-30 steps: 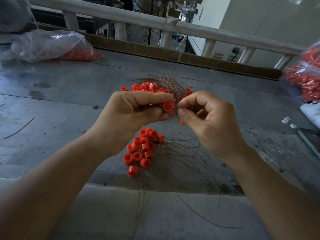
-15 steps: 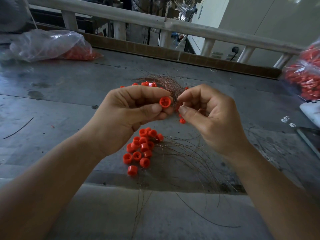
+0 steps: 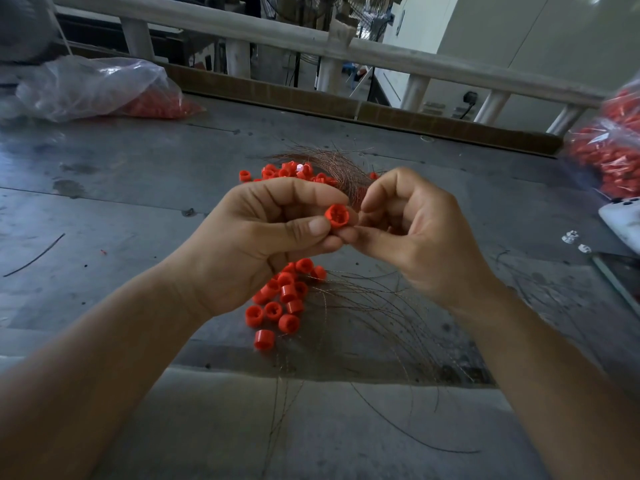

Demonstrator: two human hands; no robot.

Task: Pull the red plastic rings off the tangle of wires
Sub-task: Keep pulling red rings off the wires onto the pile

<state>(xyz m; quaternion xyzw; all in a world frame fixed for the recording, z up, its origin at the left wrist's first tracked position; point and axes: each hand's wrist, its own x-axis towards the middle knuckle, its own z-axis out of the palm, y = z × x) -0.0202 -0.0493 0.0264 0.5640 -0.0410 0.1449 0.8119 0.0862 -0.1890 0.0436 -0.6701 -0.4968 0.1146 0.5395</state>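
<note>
My left hand (image 3: 263, 237) pinches a red plastic ring (image 3: 337, 215); my right hand (image 3: 415, 237), curled beside it, seemingly pinches thin copper wire (image 3: 348, 178).

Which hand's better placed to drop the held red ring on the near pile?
Left. The left hand pinches the red plastic ring, and the pile of loose red rings lies just beneath; the right hand shows no ring.

Red ring (image 3: 337, 216) between both hands
</note>
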